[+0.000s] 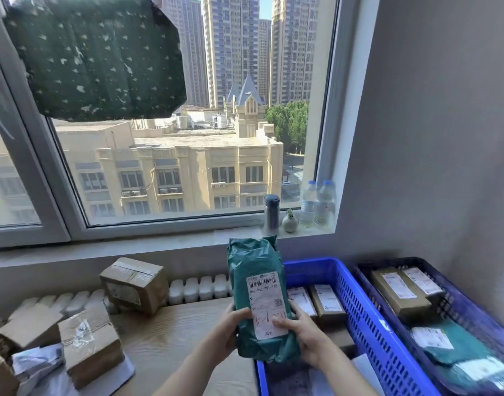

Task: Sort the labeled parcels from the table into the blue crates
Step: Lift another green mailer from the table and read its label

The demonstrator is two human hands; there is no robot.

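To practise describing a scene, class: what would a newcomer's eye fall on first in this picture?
First, the green parcel, held upright at the centre by the left hand and right hand, its white label facing the camera. To its right stand a bright blue crate and a darker blue crate, both holding labelled parcels. Cardboard boxes lie on the table at the left.

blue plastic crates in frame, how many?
2. One bright blue mesh plastic crate sits just right of the wooden table; a darker blue mesh crate stands beside it on its right, by the grey wall. More could lie outside the frame.
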